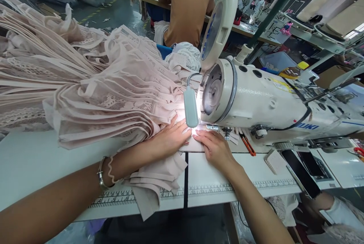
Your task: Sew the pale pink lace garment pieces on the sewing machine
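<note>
My left hand (169,138) lies flat with fingers stretched out on a pale pink fabric piece (159,175) that hangs over the table's front edge. My right hand (214,147) also rests flat on the fabric, fingertips close to the needle area (212,127) of the white sewing machine (270,104). A small lamp (191,107) shines brightly just above my fingertips. A large stack of pink lace garments (93,85) spreads out to the left, touching my left hand. A bracelet (101,174) sits on my left wrist.
The white table (36,160) has a ruler strip (216,191) along its front. Orange snips (247,144) and two phones (303,172) lie right of the needle. A person in a brown top (187,5) sits ahead, back turned. Plastic bins stand at far left.
</note>
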Demonstrator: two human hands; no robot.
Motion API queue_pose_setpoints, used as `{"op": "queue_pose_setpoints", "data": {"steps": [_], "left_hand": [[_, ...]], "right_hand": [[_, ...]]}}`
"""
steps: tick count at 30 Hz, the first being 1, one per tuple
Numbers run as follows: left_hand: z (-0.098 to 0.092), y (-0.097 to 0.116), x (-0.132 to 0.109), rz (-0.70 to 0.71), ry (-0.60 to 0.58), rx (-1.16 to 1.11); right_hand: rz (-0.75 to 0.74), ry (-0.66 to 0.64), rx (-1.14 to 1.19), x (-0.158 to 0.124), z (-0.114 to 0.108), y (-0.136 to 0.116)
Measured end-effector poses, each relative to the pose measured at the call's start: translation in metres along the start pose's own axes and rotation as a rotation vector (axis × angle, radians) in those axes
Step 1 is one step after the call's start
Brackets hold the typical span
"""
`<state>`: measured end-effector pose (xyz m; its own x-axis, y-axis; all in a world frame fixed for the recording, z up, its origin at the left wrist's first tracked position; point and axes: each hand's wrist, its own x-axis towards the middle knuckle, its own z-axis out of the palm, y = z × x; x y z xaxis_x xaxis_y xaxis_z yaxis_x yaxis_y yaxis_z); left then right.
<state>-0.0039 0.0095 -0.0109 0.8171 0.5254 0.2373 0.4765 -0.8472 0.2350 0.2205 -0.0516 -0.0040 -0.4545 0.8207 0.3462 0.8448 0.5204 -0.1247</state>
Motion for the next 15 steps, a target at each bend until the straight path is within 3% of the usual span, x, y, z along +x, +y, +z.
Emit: {"op": "queue_pose_setpoints", "data": {"steps": [9,15], "left_hand": [[-0.002,-0.001,0.009,-0.085,-0.002,-0.046],[-0.009,0.002,0.013,-0.150,0.034,-0.106]], "right_hand": [[0.141,-0.179,-0.113,0.004,0.004,-0.001],[0.138,-0.227,-0.180,0.005,0.006,-0.001]]}}
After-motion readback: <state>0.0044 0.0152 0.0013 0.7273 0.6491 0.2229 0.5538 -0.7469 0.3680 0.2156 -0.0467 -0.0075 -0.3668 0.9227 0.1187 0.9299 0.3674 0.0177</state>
